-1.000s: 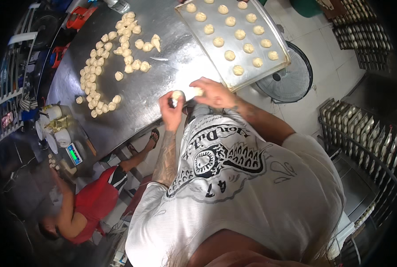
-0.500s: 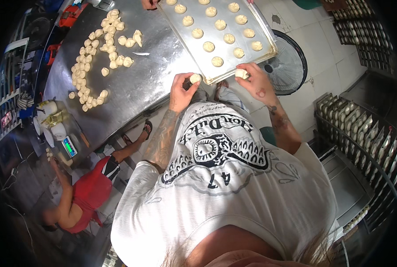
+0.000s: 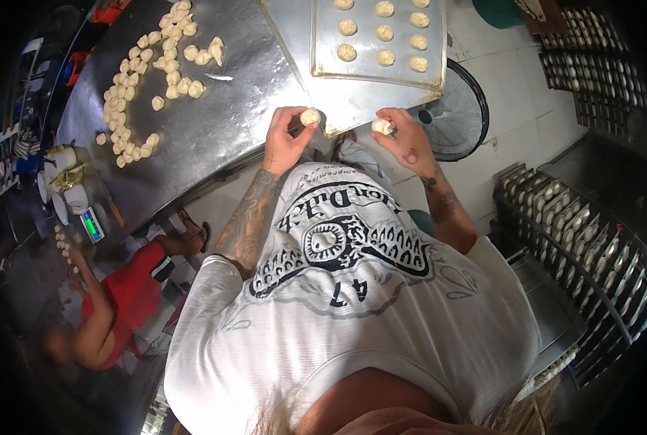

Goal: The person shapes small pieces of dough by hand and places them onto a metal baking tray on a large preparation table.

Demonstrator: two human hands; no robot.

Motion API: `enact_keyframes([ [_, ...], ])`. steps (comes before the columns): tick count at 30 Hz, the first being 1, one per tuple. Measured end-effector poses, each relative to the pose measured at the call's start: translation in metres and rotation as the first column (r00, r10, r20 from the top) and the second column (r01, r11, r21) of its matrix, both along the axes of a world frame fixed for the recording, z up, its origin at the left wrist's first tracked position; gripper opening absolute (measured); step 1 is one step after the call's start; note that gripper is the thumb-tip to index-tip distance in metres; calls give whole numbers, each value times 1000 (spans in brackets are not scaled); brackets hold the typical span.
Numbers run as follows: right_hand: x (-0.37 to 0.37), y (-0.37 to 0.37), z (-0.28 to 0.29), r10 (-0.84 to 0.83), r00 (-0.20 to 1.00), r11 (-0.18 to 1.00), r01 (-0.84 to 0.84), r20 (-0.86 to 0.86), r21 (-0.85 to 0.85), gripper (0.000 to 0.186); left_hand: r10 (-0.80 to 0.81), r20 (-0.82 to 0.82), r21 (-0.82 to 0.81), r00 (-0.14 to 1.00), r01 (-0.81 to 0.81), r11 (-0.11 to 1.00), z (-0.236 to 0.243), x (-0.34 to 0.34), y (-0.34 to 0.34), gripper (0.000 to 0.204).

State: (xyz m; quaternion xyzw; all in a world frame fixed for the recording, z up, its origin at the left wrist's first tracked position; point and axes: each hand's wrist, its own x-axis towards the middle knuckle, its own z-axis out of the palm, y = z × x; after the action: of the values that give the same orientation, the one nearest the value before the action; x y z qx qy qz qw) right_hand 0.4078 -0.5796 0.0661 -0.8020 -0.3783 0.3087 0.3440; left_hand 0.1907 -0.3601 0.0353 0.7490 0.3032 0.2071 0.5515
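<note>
L hand (image 3: 287, 141), part-curled, pinching 1 dough ball (image 3: 310, 117); R hand (image 3: 409, 140) ditto w/ 2nd ball (image 3: 382, 127), both nr. tray (image 3: 365, 45) (top cut off; dough rows (image 3: 385, 32) laid), many loose pcs. (image 3: 172, 77) left on table (image 3: 244, 43).

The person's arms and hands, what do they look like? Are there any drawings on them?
Yes, there are! The left forearm has a big, busy pattern of tattoos. The right forearm has separate dark patches, and the right hand has a small reddish mark. Neither that nor the left hand wears a glove. The short sleeves are white.
</note>
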Motion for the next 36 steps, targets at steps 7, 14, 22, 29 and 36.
enact_keyframes([
  [7,19,34,-46,-160,913,980,100,376,173,52,-187,-223,375,957,261,889,-14,52,-16,39],
  [14,30,26,-61,-133,893,984,69,429,162,58,-169,-320,479,932,313,820,-30,56,-15,46],
  [22,35,25,-58,-132,892,987,77,432,141,59,-185,-303,430,935,307,849,-32,65,-15,47],
  [29,-38,79,12,-203,968,965,172,147,195,46,-124,1,-106,992,123,987,-26,12,13,45],
  [36,-166,239,-30,395,893,739,-449,216,503,51,658,101,-995,747,69,74,6,-42,95,79],
])
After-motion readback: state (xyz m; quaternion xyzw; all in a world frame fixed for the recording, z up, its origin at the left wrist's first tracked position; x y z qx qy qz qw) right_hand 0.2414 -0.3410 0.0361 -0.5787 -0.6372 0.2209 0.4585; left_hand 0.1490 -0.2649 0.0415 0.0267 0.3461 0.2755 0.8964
